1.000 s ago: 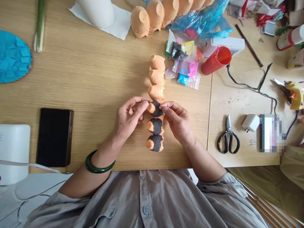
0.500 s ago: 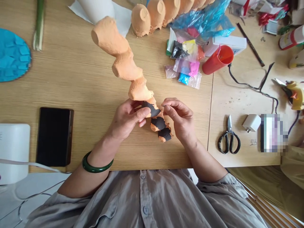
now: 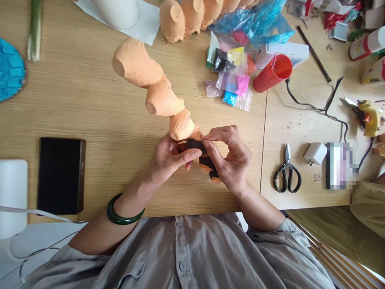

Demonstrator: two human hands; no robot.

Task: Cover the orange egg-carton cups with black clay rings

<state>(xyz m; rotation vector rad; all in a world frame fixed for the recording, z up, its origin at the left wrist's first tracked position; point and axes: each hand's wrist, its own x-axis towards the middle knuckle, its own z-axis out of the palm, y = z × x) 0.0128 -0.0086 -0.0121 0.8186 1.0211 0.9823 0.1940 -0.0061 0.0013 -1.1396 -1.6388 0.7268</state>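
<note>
A long, bumpy orange piece (image 3: 164, 96) slants from upper left down to my two hands, its lower end patched with black. My left hand (image 3: 168, 158) is wrapped round that lower end, thumb lying over a black patch. On the other side, my right hand (image 3: 230, 156) pinches a tiny dark bit between thumb and forefinger, against the edge of the black patch. The right fingers partly hide the lowest black and orange bumps. Small bags of coloured material (image 3: 230, 70), one of them black, lie beyond my hands.
Further orange bumpy pieces (image 3: 192, 16) stand at the top beside a blue plastic bag (image 3: 258, 24). A red cup (image 3: 272, 73), black-handled scissors (image 3: 287, 172) and a white plug (image 3: 315, 153) are on the right. A black phone-like box (image 3: 61, 176) lies left.
My right hand has moved in to touch the black patch. The orange piece has turned slightly, its upper end lower now. The whole view has shifted a little.
</note>
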